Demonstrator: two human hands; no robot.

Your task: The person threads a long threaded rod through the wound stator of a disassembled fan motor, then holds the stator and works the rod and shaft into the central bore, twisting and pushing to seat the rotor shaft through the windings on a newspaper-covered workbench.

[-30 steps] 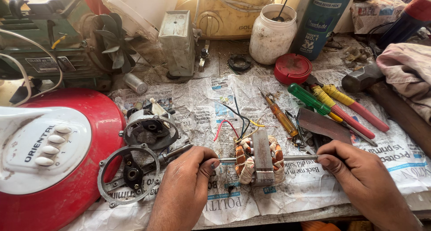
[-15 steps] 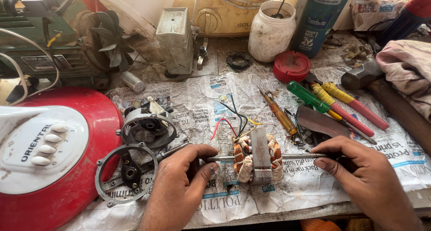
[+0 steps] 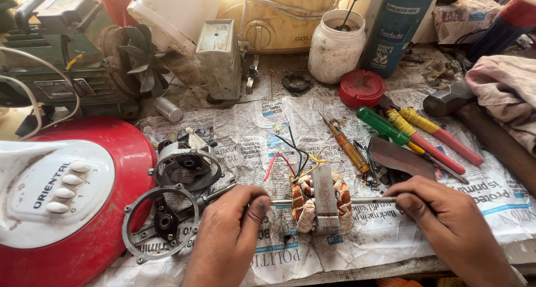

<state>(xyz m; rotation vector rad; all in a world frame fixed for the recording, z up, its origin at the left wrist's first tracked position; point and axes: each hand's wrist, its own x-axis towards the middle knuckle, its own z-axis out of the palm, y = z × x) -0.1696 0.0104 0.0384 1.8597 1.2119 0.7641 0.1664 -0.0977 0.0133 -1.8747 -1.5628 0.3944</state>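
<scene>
In the head view, a copper-wound motor stator with a grey laminated steel core (image 3: 322, 206) is seen on the spread newspaper (image 3: 251, 125), at about 6 o'clock of the frame's middle. A thin steel shaft (image 3: 363, 200) is passed through it from side to side. The stator lies between the two hands, with each just beside it. The left hand (image 3: 231, 237) is set at the stator's 9 o'clock; its fingers are curled shut about the shaft's left end, the thumb tip pressed near the windings. The right hand (image 3: 455, 228) is found at the stator's 3 o'clock, its fingers pinched closed on the shaft's right end. Red, black and yellow lead wires (image 3: 290, 158) are seen rising from the stator towards 12 o'clock.

At 9 o'clock of the left hand a round grey metal end bracket (image 3: 162, 223) is laid, and past it a red and white fan base with push buttons (image 3: 67, 192). At 12 o'clock of the right hand a green-handled screwdriver (image 3: 385, 126) and yellow and red handled pliers (image 3: 438, 133) are placed, with an amber-handled screwdriver (image 3: 349, 147) nearby.

Against the picture of half a second before, the stator is found at the same spot on the newspaper, and the shaft is gripped at both ends as it was. The left thumb has been brought closer to the windings.
</scene>
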